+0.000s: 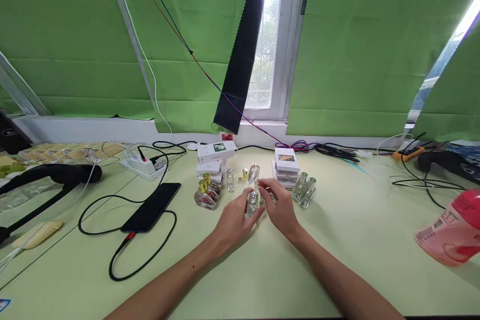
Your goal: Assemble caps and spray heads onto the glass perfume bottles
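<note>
My left hand (235, 214) is wrapped around a small clear glass perfume bottle (252, 204), which stands upright on the table with a silvery neck on top. Close by on its right, my right hand (279, 206) has its fingers curled into a pinch; whatever they hold is too small or hidden. Part of some clear glass shows behind those fingers. Just beyond my hands are a rounded glass bottle (253, 173), a small gold cap (245, 173) and a slim clear bottle (230, 180).
Two gold-capped bottles (207, 194) stand left, near stacked white boxes (216, 152). Right are another box stack (287, 161) and clear bottles (304, 190). A phone (152, 207) with a looped black cable lies left, a power strip (144, 166) behind; a pink package (452, 230) is far right.
</note>
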Motion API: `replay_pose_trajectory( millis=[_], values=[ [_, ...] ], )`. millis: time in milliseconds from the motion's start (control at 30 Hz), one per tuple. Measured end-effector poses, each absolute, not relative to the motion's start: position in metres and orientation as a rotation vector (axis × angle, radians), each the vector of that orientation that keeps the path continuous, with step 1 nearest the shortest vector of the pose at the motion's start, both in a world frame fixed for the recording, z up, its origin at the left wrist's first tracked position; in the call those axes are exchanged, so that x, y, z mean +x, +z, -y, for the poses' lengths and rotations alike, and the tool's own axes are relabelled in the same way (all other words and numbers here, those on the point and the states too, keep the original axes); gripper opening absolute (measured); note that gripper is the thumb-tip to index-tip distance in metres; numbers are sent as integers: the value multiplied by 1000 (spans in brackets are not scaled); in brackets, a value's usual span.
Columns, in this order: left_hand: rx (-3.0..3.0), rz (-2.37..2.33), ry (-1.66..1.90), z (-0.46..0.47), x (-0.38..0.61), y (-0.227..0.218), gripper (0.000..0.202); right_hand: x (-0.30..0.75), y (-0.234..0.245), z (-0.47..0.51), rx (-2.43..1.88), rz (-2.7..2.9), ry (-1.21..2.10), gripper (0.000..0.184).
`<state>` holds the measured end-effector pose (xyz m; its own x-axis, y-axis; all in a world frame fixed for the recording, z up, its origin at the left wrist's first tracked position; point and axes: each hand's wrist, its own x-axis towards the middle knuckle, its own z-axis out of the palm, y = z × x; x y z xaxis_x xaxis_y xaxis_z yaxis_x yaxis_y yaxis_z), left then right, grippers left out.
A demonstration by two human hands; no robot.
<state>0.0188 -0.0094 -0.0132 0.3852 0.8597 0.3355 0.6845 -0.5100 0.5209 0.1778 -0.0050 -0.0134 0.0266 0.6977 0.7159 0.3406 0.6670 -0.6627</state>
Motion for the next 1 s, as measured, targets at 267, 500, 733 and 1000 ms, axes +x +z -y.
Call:
replay_pose_trajectory(
  millis=[267,500,733,1000],
  values=[
    [2340,-1280,815,12,21,-14,48,174,-11,9,-829,1555,269,21],
    [2358,-1269,829,13,22,-15,53,172,-9,11,-862,1515,280,20],
    [2345,-1255,850,15,23,-15,49,170,-8,12,-873,1510,277,19],
    [2336,-1237,872,17,25,-13,42,170,-9,11,-861,1522,251,17]
  ],
)
